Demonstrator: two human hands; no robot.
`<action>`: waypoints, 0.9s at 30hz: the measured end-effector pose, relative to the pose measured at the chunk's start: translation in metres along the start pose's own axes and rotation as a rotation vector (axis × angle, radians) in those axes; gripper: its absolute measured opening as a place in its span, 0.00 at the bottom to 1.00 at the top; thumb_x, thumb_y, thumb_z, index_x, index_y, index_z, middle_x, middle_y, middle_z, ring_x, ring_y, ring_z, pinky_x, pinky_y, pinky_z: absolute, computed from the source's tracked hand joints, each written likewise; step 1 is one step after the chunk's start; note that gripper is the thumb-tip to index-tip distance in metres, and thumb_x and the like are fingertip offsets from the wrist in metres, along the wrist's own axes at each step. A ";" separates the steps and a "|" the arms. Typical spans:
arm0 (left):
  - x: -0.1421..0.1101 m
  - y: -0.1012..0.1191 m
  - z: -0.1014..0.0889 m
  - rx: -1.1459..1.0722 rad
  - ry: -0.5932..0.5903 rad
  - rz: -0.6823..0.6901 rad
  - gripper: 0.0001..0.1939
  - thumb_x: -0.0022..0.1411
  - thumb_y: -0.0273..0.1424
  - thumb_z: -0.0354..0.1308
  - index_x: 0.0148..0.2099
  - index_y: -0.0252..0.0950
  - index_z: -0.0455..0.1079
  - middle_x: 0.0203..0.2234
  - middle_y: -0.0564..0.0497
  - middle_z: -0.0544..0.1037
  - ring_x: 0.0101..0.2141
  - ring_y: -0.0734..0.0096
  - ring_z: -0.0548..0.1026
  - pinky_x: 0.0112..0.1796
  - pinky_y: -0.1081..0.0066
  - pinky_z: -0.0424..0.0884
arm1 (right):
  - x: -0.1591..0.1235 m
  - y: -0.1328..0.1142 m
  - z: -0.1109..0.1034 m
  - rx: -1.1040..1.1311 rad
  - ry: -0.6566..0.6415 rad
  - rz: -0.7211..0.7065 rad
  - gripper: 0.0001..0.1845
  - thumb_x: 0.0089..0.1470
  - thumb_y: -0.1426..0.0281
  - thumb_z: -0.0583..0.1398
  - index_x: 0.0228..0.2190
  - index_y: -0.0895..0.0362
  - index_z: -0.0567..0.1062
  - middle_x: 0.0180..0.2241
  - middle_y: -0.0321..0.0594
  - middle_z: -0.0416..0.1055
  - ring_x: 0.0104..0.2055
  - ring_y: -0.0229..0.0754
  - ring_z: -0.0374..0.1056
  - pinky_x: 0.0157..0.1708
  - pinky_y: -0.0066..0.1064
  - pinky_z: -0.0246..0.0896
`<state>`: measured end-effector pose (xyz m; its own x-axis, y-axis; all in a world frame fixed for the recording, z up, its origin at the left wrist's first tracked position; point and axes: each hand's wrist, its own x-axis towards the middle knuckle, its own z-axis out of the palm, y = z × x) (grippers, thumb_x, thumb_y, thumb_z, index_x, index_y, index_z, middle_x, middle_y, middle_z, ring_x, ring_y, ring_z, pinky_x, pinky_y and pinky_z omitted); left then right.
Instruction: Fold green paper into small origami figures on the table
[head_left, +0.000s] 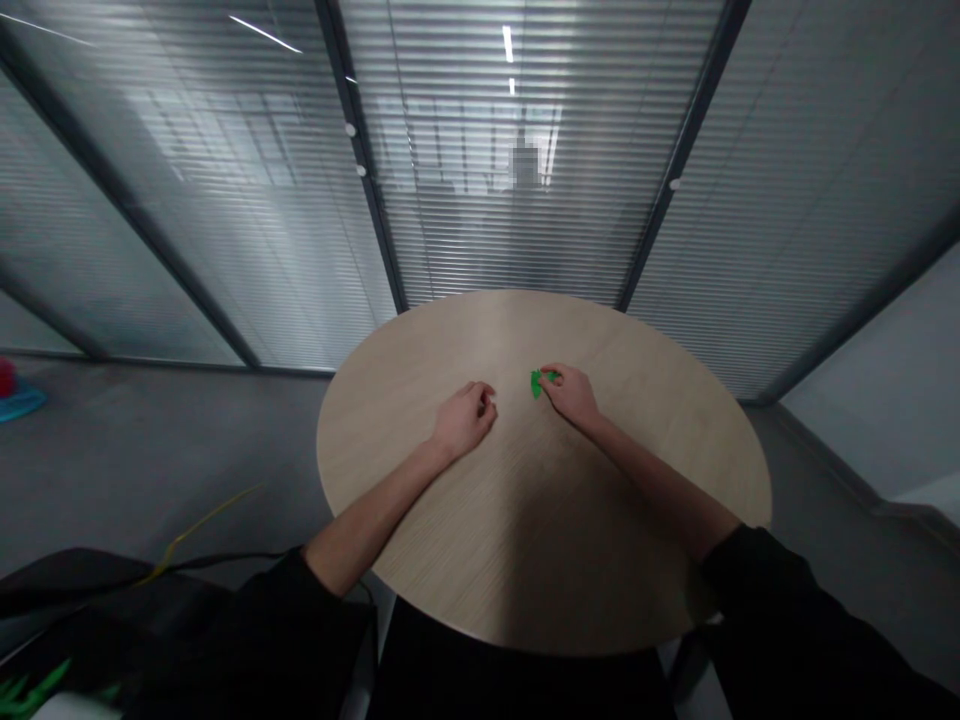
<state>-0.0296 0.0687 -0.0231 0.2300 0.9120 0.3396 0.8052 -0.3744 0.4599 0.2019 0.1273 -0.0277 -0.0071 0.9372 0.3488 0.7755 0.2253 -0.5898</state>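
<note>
Over the far middle of the round wooden table [442, 540], my right hand [574, 396] pinches a small bright green piece [535, 384] between thumb and fingers. Part of the piece is hidden by the fingertips, and its kind is too small to make out. To the left of it, my left hand [463, 418] lies on the tabletop with loosely curled fingers. A gap shows between its thumb and index finger, and nothing is visible in it. The two hands are apart, with the green piece nearer the right one.
Glass partitions with blinds [495, 240] stand right behind the table. On the floor at left are a blue item [22, 402] with a red one [6, 378] on it. A yellow cord [202, 520] runs at lower left, near a blurred green plant-like thing [34, 690].
</note>
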 end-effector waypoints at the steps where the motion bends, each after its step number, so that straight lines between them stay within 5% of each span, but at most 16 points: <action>1: 0.000 0.000 0.000 0.001 0.000 0.001 0.11 0.67 0.30 0.53 0.49 0.35 0.72 0.39 0.46 0.79 0.33 0.66 0.76 0.38 0.67 0.72 | -0.002 -0.001 -0.001 0.004 0.008 -0.009 0.15 0.57 0.67 0.62 0.44 0.58 0.82 0.27 0.40 0.79 0.28 0.42 0.70 0.32 0.30 0.59; 5: -0.001 0.002 -0.002 0.003 0.002 0.010 0.11 0.67 0.30 0.52 0.48 0.35 0.72 0.39 0.46 0.79 0.33 0.66 0.76 0.38 0.67 0.71 | -0.016 -0.004 -0.006 0.023 0.035 -0.058 0.16 0.60 0.63 0.59 0.45 0.58 0.79 0.21 0.35 0.73 0.23 0.40 0.64 0.27 0.29 0.53; 11: -0.004 0.003 -0.007 0.011 0.005 0.059 0.10 0.69 0.33 0.52 0.43 0.35 0.72 0.36 0.46 0.78 0.33 0.65 0.75 0.36 0.68 0.69 | -0.044 -0.007 -0.016 0.021 0.024 -0.147 0.15 0.62 0.59 0.56 0.35 0.56 0.76 0.20 0.34 0.70 0.21 0.37 0.61 0.26 0.29 0.50; 17: -0.011 0.010 -0.017 0.022 0.035 0.136 0.17 0.74 0.37 0.46 0.36 0.36 0.69 0.30 0.48 0.76 0.30 0.67 0.72 0.34 0.69 0.66 | -0.067 -0.005 -0.028 -0.038 -0.057 -0.226 0.25 0.65 0.56 0.51 0.19 0.55 0.68 0.19 0.37 0.67 0.22 0.38 0.59 0.26 0.31 0.46; 27: -0.037 0.033 -0.031 0.054 -0.051 0.399 0.24 0.76 0.39 0.43 0.29 0.36 0.69 0.24 0.50 0.73 0.27 0.70 0.70 0.31 0.69 0.64 | -0.071 -0.001 -0.023 -0.150 -0.158 -0.294 0.26 0.64 0.57 0.52 0.20 0.56 0.71 0.20 0.39 0.70 0.22 0.39 0.60 0.26 0.32 0.43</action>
<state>-0.0285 0.0178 0.0046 0.5557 0.7046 0.4413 0.6744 -0.6925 0.2563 0.2156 0.0549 -0.0350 -0.3313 0.8705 0.3639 0.8097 0.4604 -0.3640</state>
